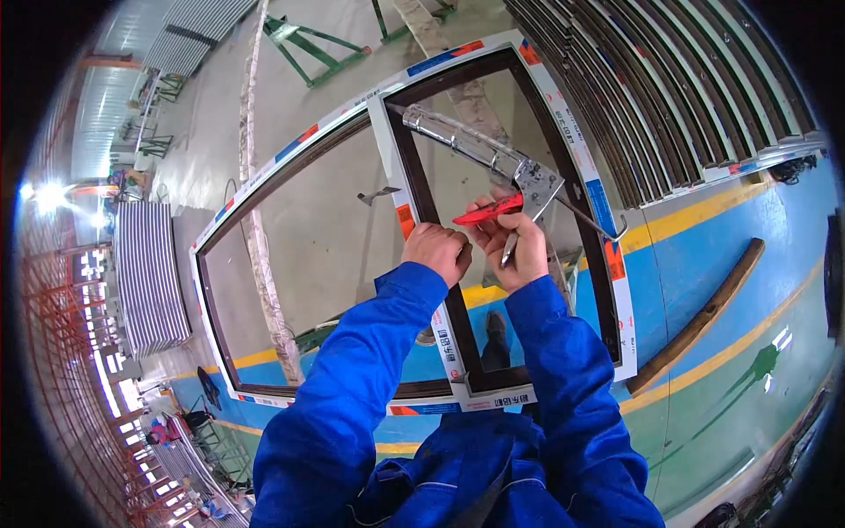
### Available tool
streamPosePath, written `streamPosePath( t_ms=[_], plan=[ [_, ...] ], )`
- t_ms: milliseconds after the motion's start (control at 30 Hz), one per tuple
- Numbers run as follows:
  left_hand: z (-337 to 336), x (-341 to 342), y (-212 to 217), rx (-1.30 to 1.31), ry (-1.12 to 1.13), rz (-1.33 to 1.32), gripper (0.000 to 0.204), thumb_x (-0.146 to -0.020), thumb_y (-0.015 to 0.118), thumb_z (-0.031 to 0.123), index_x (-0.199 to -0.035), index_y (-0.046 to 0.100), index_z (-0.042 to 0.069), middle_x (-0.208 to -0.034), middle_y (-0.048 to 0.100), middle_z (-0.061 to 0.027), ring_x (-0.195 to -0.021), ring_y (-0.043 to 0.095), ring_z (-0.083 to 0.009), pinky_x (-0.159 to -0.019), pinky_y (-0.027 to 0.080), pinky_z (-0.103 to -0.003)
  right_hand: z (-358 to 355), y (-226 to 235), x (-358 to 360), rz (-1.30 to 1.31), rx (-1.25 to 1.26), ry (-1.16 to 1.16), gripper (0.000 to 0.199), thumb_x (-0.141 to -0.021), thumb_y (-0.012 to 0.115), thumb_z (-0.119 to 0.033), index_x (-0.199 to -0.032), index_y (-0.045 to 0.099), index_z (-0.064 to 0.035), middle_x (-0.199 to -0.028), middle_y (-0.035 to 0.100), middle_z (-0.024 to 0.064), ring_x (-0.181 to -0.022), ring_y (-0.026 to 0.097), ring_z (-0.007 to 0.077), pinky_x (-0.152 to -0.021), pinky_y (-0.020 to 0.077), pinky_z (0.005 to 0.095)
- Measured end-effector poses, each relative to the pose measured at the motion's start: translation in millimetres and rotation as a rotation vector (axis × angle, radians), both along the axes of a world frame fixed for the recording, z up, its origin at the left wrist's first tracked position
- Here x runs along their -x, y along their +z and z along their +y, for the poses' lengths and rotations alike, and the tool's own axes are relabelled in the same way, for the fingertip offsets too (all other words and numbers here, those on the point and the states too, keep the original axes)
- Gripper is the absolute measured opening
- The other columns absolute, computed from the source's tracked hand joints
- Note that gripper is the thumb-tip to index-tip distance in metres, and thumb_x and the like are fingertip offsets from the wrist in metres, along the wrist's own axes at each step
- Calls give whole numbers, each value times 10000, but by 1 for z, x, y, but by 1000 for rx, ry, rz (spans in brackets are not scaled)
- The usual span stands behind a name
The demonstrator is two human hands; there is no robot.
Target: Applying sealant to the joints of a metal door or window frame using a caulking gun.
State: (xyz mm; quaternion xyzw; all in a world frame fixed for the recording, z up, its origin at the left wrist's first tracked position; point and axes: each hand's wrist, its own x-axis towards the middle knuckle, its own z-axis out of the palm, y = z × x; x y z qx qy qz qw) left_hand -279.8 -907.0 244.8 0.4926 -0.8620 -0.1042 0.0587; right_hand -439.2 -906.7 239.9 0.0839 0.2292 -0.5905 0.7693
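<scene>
My right hand (519,251) is closed, with a slim red tool (487,211), its kind unclear, held at the fingers. In the same grip is the metal handle of a caulking gun (471,145). The gun's clear barrel points to the far left, over the narrower opening of a window frame (412,158), and its bent rod end sticks out right. My left hand (437,253) is curled shut over the frame's middle bar, close to the red tool's tip. Whatever its fingers hold is hidden. A small grey metal piece (378,195) sits on the middle bar, farther away.
Long dark-and-white profiles (651,97) are stacked at the far right. A curved wooden beam (704,312) lies right of the frame. Green trestles (308,48) stand beyond it, and stacked panels (151,273) at the left. Wrapped rails (255,238) pass beneath the frame.
</scene>
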Motion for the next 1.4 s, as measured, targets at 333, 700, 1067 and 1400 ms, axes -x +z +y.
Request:
streamPosePath(
  t_ms=[333, 700, 1067, 1400],
  plan=[
    [-1, 4, 1, -22, 36, -46, 97, -673, 667, 193, -704, 651, 102, -717, 648, -76, -759, 614, -247, -775, 416, -361, -15, -1, 11, 48, 18, 35, 386, -778, 464, -97, -1156, 491, -21, -917, 599, 102, -877, 620, 280, -835, 502, 433],
    [-2, 5, 3, -23, 30, 7, 129, -722, 637, 216, -688, 654, 93, -685, 633, -83, -742, 606, -251, -760, 412, -369, -26, 0, 17, 73, 18, 27, 354, -786, 444, -109, -1119, 517, -12, -857, 596, 103, -788, 618, 273, -783, 522, 439],
    [-3, 4, 0, -36, 51, -20, 90, -666, 687, 184, -708, 659, 109, -701, 633, -61, -749, 601, -240, -745, 417, -370, -31, -2, 20, 131, 10, 36, 331, -786, 448, -99, -1097, 518, -8, -834, 580, 103, -771, 609, 271, -760, 523, 430],
    [-3, 5, 0, -23, 42, 15, 90, -633, 706, 169, -689, 652, 123, -687, 627, -48, -730, 599, -238, -747, 419, -362, -31, -2, 21, 87, 6, 30, 343, -786, 453, -95, -1112, 506, -1, -828, 565, 110, -762, 599, 273, -761, 513, 429]
  ],
)
